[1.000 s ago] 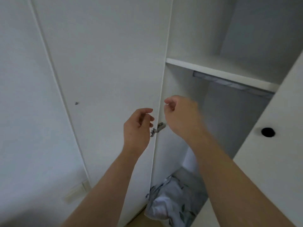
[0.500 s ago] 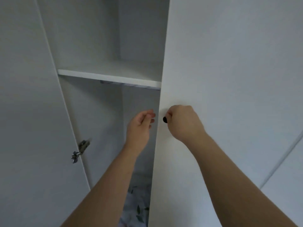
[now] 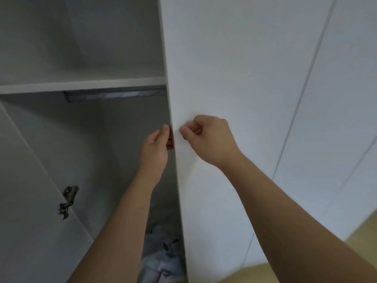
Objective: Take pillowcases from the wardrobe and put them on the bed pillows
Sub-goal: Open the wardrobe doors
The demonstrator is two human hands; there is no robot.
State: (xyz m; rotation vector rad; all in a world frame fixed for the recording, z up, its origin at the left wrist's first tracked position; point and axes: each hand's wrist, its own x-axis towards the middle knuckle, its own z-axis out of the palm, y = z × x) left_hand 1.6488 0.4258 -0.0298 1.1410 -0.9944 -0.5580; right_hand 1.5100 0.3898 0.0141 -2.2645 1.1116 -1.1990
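The white wardrobe door (image 3: 234, 68) stands partly open in the middle of the view. My right hand (image 3: 210, 139) is pinched on its small black knob (image 3: 184, 138), which is almost hidden by my fingers. My left hand (image 3: 155, 152) grips the door's free edge, fingertips curled behind it. Low inside the wardrobe lies crumpled white fabric with a dark leaf print (image 3: 163, 256), partly hidden by my left forearm and the door. I cannot tell whether it is pillowcases.
A white shelf (image 3: 81, 85) crosses the wardrobe above my hands, with a hanging rail (image 3: 114, 94) just under it. The left door (image 3: 24, 221) is swung open with a metal hinge (image 3: 67, 201). More white panels stand to the right; wood floor (image 3: 363, 227) shows at the lower right.
My right hand went from mid-air to the black knob and closed on it. My left hand moved right onto the door's edge. The view swung right, so the door fills more of it.
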